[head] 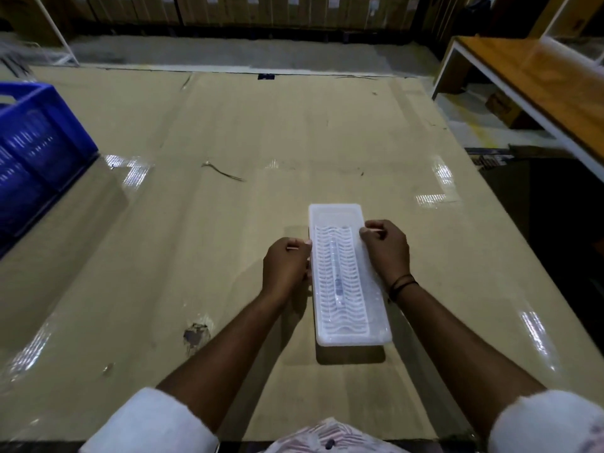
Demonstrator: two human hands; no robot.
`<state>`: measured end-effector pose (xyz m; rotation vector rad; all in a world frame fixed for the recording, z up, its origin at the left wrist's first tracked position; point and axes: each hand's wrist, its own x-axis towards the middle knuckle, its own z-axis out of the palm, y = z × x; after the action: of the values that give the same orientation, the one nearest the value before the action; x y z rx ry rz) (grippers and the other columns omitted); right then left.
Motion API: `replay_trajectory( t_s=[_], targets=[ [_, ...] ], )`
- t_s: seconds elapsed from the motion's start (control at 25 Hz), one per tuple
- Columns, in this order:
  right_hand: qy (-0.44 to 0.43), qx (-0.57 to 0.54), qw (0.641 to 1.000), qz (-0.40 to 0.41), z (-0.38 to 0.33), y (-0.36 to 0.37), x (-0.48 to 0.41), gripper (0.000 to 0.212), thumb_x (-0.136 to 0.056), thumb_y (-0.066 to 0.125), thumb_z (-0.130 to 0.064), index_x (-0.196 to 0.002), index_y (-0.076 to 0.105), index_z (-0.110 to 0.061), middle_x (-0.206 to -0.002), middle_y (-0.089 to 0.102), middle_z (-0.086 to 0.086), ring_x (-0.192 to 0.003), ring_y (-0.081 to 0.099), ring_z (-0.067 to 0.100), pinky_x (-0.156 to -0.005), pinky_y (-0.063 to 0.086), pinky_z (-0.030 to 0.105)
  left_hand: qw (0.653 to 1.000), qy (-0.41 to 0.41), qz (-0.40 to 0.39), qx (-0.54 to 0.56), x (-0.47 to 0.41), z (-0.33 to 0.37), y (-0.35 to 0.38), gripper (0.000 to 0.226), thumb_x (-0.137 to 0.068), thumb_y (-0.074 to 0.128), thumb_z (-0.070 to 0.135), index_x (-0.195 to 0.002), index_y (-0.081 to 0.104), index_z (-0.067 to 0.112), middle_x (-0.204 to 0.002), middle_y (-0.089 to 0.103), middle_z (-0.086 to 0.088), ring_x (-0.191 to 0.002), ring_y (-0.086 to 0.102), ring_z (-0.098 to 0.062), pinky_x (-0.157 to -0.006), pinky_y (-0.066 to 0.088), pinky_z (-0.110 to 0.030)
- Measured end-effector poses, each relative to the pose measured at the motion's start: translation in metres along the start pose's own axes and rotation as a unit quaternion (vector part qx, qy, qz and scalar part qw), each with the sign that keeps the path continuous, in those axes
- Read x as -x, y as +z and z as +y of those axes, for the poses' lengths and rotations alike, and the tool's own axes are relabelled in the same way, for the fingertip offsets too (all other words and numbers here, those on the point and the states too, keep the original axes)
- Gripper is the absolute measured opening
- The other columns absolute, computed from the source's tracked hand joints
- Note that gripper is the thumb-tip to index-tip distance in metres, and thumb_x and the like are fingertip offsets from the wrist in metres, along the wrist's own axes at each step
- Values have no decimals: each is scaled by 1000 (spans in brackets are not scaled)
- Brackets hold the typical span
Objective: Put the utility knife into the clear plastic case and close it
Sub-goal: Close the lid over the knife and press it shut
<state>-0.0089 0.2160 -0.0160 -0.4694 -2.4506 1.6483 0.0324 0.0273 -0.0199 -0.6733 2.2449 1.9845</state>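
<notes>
A long clear plastic case lies lengthwise on the cardboard-covered table, right of centre. Its ribbed lid lies on top. Through the lid I make out the utility knife as a slim pale shape with a dark spot, lying along the middle. My left hand grips the case's left edge with curled fingers. My right hand grips the right edge, a dark band on its wrist. Both hands press at the case's far half.
A blue plastic crate stands at the table's left edge. A wooden bench with a white frame stands beyond the table's right side. Cardboard boxes line the back wall. A torn spot marks the table cover near my left forearm.
</notes>
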Motion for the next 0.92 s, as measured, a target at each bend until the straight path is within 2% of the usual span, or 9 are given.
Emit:
replay_trajectory(
  t_s=[0.08,0.16,0.4,0.6,0.68,0.76,0.92],
  targets=[
    [-1,-7,1000,-10,12,-13,22,14,-91,68,-23,-101,74,-16,-91,72,-2,-86,66,15,-81,51,28,1000,-5,-21,17,20,-5,-7,23,-97,68,33,-100,72,10,-89,79,-9,-68,74,-21,-59,62,-31],
    [18,-28,999,-26,22,-19,35,15,-94,66,-26,-96,75,-14,-89,73,-3,-81,65,12,-76,53,28,999,-15,-36,24,27,-11,-8,22,-97,69,33,-100,73,11,-89,80,-9,-70,76,-22,-60,61,-31],
    [0,-15,999,-28,23,-14,41,22,-99,61,-26,-92,70,-7,-82,68,-3,-71,58,6,-62,43,22,998,-12,-62,-4,25,-12,-5,25,-99,64,32,-98,77,10,-95,82,-11,-89,79,-31,-78,66,-43],
    [-20,7,1000,-12,24,-10,45,22,-100,58,-27,-91,67,-9,-80,64,-8,-70,56,2,-60,39,21,995,-11,-88,-45,25,-9,-2,43,-104,54,37,-98,77,1,-97,81,-16,-94,77,-37,-91,63,-53],
    [-20,8,1000,-12,24,-12,45,23,-99,58,-30,-92,68,-10,-81,66,-7,-72,58,5,-61,40,23,996,5,-70,-51,29,-9,1,44,-104,53,38,-95,76,1,-94,80,-16,-91,77,-37,-89,63,-52],
    [-20,23,999,-25,22,-16,45,24,-98,59,-33,-92,70,-13,-82,68,-7,-74,61,7,-62,42,24,998,13,-41,-34,36,-9,0,35,-102,57,38,-91,74,11,-93,80,-11,-88,77,-32,-85,64,-49],
    [-9,62,996,-68,21,-33,53,23,-96,62,-38,-95,70,-16,-87,71,-5,-78,65,10,-61,44,24,999,-15,-40,0,55,-16,-10,23,-99,64,39,-99,69,17,-98,79,-5,-86,78,-26,-72,64,-40]
  ],
)
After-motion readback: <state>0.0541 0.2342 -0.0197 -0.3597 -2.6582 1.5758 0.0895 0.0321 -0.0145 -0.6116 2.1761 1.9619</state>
